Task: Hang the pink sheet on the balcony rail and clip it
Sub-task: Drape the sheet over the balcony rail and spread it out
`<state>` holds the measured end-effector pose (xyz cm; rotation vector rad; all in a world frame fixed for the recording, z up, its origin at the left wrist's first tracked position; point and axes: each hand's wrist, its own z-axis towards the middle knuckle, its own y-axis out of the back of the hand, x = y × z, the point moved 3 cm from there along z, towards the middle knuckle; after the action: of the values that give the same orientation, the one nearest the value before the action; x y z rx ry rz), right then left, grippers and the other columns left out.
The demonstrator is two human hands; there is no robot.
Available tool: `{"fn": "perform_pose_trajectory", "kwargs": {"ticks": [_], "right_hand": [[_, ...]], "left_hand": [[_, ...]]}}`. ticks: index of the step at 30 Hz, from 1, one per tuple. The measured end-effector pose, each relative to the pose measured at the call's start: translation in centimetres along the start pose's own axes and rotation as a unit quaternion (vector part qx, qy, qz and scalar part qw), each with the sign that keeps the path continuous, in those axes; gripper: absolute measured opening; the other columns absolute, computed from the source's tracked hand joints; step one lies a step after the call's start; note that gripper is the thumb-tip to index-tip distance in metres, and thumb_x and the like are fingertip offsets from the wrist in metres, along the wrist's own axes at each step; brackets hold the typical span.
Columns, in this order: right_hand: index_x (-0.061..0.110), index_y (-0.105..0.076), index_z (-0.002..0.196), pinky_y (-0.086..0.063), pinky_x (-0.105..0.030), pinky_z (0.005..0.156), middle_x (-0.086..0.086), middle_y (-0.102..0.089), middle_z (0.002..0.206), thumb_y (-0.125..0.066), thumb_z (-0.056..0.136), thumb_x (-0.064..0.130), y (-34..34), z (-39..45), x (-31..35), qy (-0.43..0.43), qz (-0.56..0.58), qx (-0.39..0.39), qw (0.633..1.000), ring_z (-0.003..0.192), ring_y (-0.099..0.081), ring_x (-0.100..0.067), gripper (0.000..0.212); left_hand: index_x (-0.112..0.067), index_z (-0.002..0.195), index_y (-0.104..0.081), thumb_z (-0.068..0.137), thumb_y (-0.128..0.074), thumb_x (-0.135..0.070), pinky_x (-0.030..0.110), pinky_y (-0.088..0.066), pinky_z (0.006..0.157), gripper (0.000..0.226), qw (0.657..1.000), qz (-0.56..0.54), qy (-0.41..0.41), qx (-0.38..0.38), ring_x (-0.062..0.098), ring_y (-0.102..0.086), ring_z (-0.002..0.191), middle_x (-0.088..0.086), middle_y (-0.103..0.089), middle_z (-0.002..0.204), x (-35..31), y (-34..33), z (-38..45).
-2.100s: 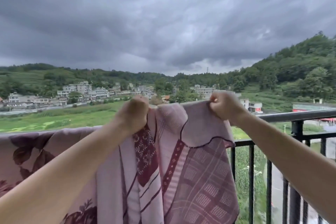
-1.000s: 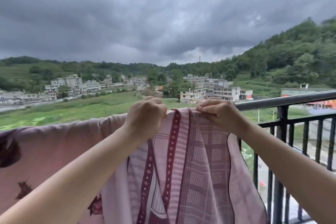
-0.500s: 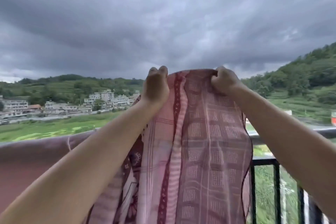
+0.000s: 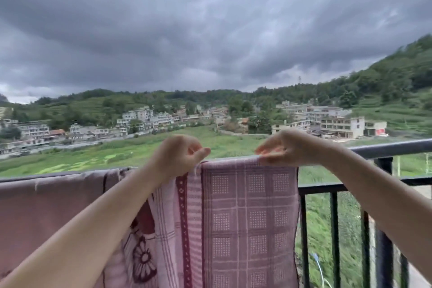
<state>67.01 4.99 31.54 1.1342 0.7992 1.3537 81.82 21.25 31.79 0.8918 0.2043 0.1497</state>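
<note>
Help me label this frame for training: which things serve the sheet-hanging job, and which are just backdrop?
Job: pink sheet, balcony rail, left hand and right hand pinching the sheet's top edge.
Backdrop: buildings, field, wooded hill. No clips visible.

pink sheet (image 4: 247, 217) – maroon checks, dotted squares, flower | balcony rail (image 4: 392, 147) – black

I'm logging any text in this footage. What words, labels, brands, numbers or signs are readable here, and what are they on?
Nothing here can be read.
pink sheet: woven checks and flowers only, no label in view.
balcony rail: no markings.
Building far right: a red patch, perhaps a sign, too small and blurred to read.
</note>
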Motion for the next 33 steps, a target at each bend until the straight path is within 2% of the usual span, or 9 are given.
{"fn": "perform_pose_trajectory", "kwargs": {"ticks": [3, 7, 11, 16, 19, 23, 26, 29, 33], "right_hand": [[0.005, -0.056, 0.118, -0.049, -0.027, 0.092, -0.006, -0.064, 0.114, -0.065, 0.079, 0.017, -1.6, -2.7, 0.0, 0.086, -0.108, -0.108, 0.985, 0.101, -0.063, -0.021, 0.041], [-0.002, -0.067, 0.097, -0.055, -0.032, 0.079, -0.016, -0.072, 0.095, -0.065, 0.071, 0.009, -1.9, -2.6, -1.3, 0.156, -0.116, -0.21, 0.958, 0.084, -0.07, -0.025, 0.029], [0.001, -0.071, 0.088, -0.056, -0.026, 0.073, -0.013, -0.074, 0.084, -0.059, 0.072, 0.01, -1.8, -2.8, -1.9, 0.183, -0.119, -0.232, 0.948, 0.074, -0.071, -0.022, 0.022], [0.004, -0.065, 0.056, -0.051, -0.023, 0.053, -0.001, -0.061, 0.048, -0.053, 0.079, 0.023, 1.2, -3.0, -4.1, 0.135, -0.165, -0.339, 0.916, 0.045, -0.054, -0.017, 0.032], [0.013, -0.045, 0.043, -0.043, -0.027, 0.053, 0.005, -0.035, 0.039, -0.057, 0.081, 0.008, 5.2, -2.2, -7.3, 0.018, -0.175, -0.376, 0.91, 0.047, -0.04, -0.017, 0.04], [0.01, -0.038, 0.04, -0.031, -0.026, 0.05, -0.008, -0.037, 0.042, -0.049, 0.072, 0.002, 10.6, -0.4, -14.2, -0.111, -0.074, -0.418, 0.898, 0.057, -0.046, -0.03, 0.036], [-0.004, -0.064, 0.071, -0.038, -0.028, 0.063, -0.028, -0.065, 0.081, -0.048, 0.075, 0.003, 14.1, 1.9, -20.1, -0.178, -0.028, -0.379, 0.908, 0.083, -0.061, -0.036, 0.018], [-0.008, -0.064, 0.087, -0.04, -0.029, 0.065, -0.028, -0.065, 0.094, -0.049, 0.077, 0.003, 15.6, 4.1, -23.2, -0.164, -0.033, -0.322, 0.932, 0.09, -0.061, -0.033, 0.022], [-0.005, -0.059, 0.107, -0.038, -0.029, 0.066, -0.014, -0.055, 0.09, -0.051, 0.086, 0.022, 11.6, 4.6, -24.1, -0.12, -0.054, -0.023, 0.991, 0.082, -0.049, -0.021, 0.035]], "left_hand": [[-0.007, 0.094, -0.069, 0.074, -0.056, -0.051, 0.025, -0.056, 0.065, 0.05, 0.996, 0.068, -0.059, -0.027, 0.016, -0.064, 0.073, 0.001, -0.069, 0.083, -1.3, -0.7, -3.3], [-0.003, 0.089, -0.07, 0.069, -0.076, -0.009, 0.041, -0.06, 0.061, 0.022, 0.988, 0.106, -0.08, -0.084, 0.025, -0.069, 0.074, 0.009, -0.072, 0.085, -1.2, -1.5, -4.0], [-0.003, 0.065, -0.071, 0.06, -0.081, -0.001, 0.039, -0.06, 0.051, 0.011, 0.971, 0.181, -0.098, -0.123, 0.027, -0.068, 0.062, 0.01, -0.069, 0.068, -2.6, -1.6, -3.6], [-0.002, 0.067, -0.064, 0.078, -0.066, -0.008, 0.02, -0.041, 0.036, 0.012, 0.951, 0.249, -0.041, -0.178, 0.016, -0.043, 0.034, -0.001, -0.045, 0.043, -6.1, -1.5, -0.8], [-0.001, 0.098, -0.05, 0.096, -0.034, -0.014, 0.029, -0.044, 0.048, 0.021, 0.966, 0.197, 0.016, -0.168, 0.022, -0.048, 0.049, -0.001, -0.041, 0.054, -9.7, -3.0, 4.2], [0.001, 0.105, -0.045, 0.092, -0.034, -0.001, 0.035, -0.039, 0.061, 0.017, 0.969, 0.13, 0.078, -0.197, 0.033, -0.058, 0.074, 0.019, -0.06, 0.079, -13.9, -6.1, 12.4], [0.0, 0.11, -0.043, 0.09, -0.035, -0.001, 0.04, -0.041, 0.075, 0.021, 0.981, 0.102, 0.111, -0.124, 0.041, -0.057, 0.099, 0.028, -0.059, 0.105, -15.5, -8.3, 18.0], [-0.003, 0.134, -0.027, 0.094, -0.038, -0.013, 0.039, -0.03, 0.108, 0.043, 0.986, 0.09, 0.138, 0.008, 0.035, -0.03, 0.135, 0.023, -0.026, 0.147, -16.1, -10.2, 21.6], [-0.007, 0.13, -0.042, 0.095, -0.037, -0.019, 0.03, -0.035, 0.102, 0.037, 0.97, 0.135, 0.14, 0.145, 0.027, -0.043, 0.126, 0.015, -0.043, 0.14, -16.9, -13.3, 21.0]]}}
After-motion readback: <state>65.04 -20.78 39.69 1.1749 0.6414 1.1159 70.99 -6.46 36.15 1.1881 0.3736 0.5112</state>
